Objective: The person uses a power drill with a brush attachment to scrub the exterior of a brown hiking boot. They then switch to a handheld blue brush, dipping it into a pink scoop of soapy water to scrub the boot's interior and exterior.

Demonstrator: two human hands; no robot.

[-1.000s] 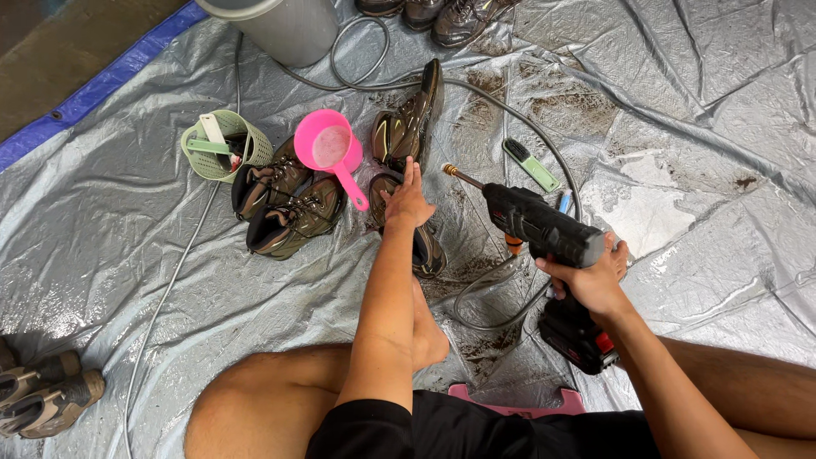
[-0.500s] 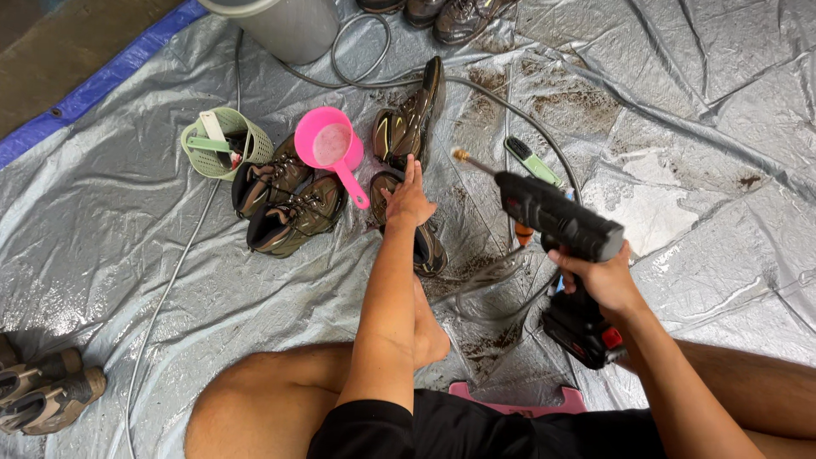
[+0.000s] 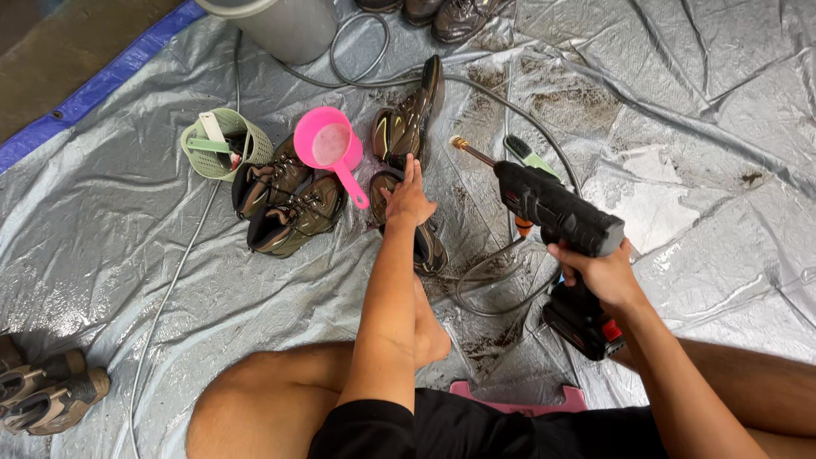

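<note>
Left hand (image 3: 410, 197) flat on the toe of a muddy brown shoe (image 3: 421, 231), fingers (image 3: 412, 168) stretched out and together, pressing down, not curled around anything. Just past those fingertips, a second brown shoe (image 3: 408, 119) tipped on its side. Left of the fingers, close by, a pink scoop (image 3: 330, 146) with its handle slanting toward the thumb; farther left, a pair of brown laced boots (image 3: 289, 200) side by side, and beyond them a pale green mesh basket (image 3: 223, 146) with a brush in it.

Right hand (image 3: 599, 274) wrapped tight about the grip of a black cordless spray gun (image 3: 552, 208), fingers (image 3: 568, 257) closed round the handle, brass nozzle (image 3: 461, 144) aimed up and left, ending near the sideways shoe and apart from the left fingertips. Below the closed fingers, the battery block (image 3: 585, 321), black with a red tab. Beside the barrel, a green-handled brush (image 3: 525, 155) on the sheet.

Underneath everything, a wet grey tarp (image 3: 127, 246) streaked with mud. Grey hose (image 3: 493, 280) looping below the gun. Grey bucket (image 3: 280, 25) at the top edge, well beyond both sets of fingers.
</note>
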